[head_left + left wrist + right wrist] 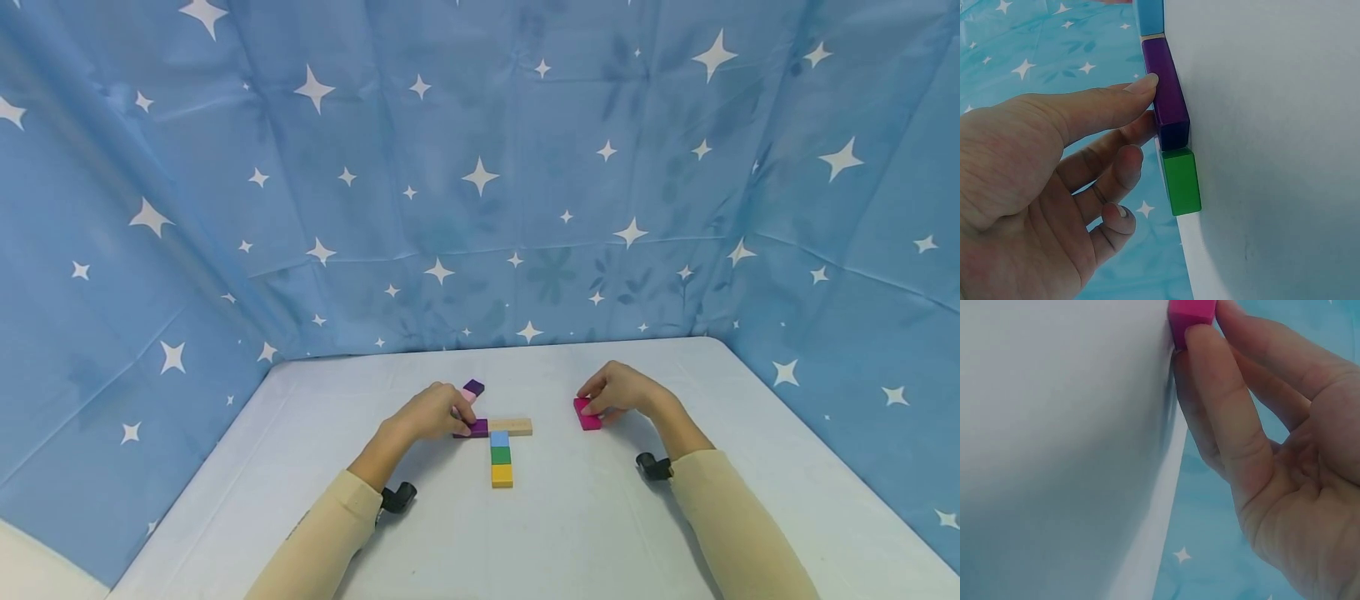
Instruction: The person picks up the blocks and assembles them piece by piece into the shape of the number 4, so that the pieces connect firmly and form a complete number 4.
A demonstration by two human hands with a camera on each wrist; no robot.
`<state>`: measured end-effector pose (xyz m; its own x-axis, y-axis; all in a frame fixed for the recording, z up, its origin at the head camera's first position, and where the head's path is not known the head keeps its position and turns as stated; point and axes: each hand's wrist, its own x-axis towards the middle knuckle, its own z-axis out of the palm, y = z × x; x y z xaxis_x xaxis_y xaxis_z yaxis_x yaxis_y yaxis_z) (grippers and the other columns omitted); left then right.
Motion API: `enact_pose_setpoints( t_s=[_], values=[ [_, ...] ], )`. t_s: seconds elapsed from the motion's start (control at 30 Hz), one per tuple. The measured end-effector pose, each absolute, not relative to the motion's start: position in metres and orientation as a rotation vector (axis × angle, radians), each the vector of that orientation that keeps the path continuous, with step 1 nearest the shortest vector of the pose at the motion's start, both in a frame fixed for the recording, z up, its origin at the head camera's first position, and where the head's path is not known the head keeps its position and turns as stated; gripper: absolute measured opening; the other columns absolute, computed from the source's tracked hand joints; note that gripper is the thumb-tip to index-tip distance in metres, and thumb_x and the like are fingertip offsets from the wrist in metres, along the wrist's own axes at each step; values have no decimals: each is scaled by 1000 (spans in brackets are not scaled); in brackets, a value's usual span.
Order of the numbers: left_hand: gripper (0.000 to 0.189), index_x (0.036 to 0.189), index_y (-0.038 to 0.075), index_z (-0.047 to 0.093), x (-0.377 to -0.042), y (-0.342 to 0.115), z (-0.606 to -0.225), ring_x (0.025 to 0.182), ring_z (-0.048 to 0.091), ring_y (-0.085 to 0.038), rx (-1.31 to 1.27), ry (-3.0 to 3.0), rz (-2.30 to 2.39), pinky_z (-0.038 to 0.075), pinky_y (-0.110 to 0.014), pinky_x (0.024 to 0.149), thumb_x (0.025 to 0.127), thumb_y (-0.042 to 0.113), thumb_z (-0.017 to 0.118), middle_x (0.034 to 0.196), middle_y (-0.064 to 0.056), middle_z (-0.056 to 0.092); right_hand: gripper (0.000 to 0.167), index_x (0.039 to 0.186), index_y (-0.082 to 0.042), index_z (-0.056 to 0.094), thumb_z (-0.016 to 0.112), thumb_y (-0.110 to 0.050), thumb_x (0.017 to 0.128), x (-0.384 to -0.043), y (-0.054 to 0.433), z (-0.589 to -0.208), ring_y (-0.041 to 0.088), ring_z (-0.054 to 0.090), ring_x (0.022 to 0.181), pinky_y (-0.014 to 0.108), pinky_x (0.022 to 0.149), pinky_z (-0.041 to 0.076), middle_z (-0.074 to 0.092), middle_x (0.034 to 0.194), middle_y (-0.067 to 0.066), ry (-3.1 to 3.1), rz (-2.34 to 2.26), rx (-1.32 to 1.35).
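My left hand [431,412] pinches a purple block [476,428] at the left of a row on the table. In the left wrist view the thumb lies on that purple block [1171,100], and a green block [1183,182] sits at its near end. A plain wooden block [512,427] continues the row to the right. Below run a light blue block [499,438], a green block [500,456] and a yellow block [502,477]. Over to the right, my right hand [621,392] grips a magenta block [587,415], its fingertips along the sides; only the block's end [1192,314] shows in the right wrist view.
Just behind the left hand lie a pink block [468,397] and a dark purple block [474,387], set at a slant and partly covered by the fingers. The white table [570,533] ends at a blue star-patterned curtain [480,250] behind and at both sides.
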<state>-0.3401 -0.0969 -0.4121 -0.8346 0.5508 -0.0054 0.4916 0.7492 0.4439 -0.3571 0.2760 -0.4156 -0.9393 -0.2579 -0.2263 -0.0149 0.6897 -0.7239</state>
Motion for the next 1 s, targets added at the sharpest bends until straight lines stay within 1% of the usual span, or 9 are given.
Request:
enact_pose_setpoints(
  t_s=[0.07, 0.27, 0.33, 0.57, 0.83, 1.0],
  values=[
    [13, 98, 20, 85, -340, -97, -412, 92, 56, -14, 839, 2809, 652, 48, -35, 83, 87, 14, 85, 95, 9, 74, 38, 119, -1, 77, 87, -12, 84, -357, 274, -416, 22, 67, 87, 35, 72, 63, 67, 108, 14, 2567, -1136, -209],
    [13, 99, 20, 85, -340, -97, -413, 94, 56, -15, 819, 2803, 660, 49, -36, 85, 87, 14, 85, 97, 9, 74, 41, 124, -4, 75, 86, -16, 86, -356, 269, -419, 22, 69, 65, 34, 66, 62, 69, 93, 14, 2514, -1149, -146],
    [13, 99, 20, 85, -340, -97, -413, 94, 56, -15, 817, 2800, 663, 49, -36, 85, 87, 13, 85, 97, 9, 74, 42, 124, -6, 75, 86, -18, 86, -355, 267, -420, 21, 68, 61, 32, 65, 61, 68, 91, 13, 2497, -1163, -109],
    [13, 98, 21, 85, -342, -97, -415, 93, 57, -14, 824, 2799, 663, 50, -35, 85, 87, 13, 85, 96, 9, 75, 43, 127, -1, 72, 84, -17, 89, -356, 260, -423, 17, 68, 61, 31, 64, 61, 68, 89, 14, 2499, -1215, -144],
    [13, 98, 20, 85, -342, -99, -415, 93, 57, -15, 828, 2793, 673, 50, -35, 84, 87, 13, 85, 96, 9, 75, 41, 126, -4, 73, 85, -18, 88, -362, 247, -425, 19, 69, 62, 30, 64, 60, 66, 91, 14, 2550, -1224, -112],
    [13, 99, 20, 85, -341, -98, -412, 94, 57, -15, 828, 2793, 664, 50, -36, 85, 87, 14, 85, 96, 9, 75, 42, 127, -2, 72, 84, -18, 89, -365, 239, -425, 18, 69, 62, 29, 64, 60, 67, 89, 14, 2579, -1220, -128]
  ],
)
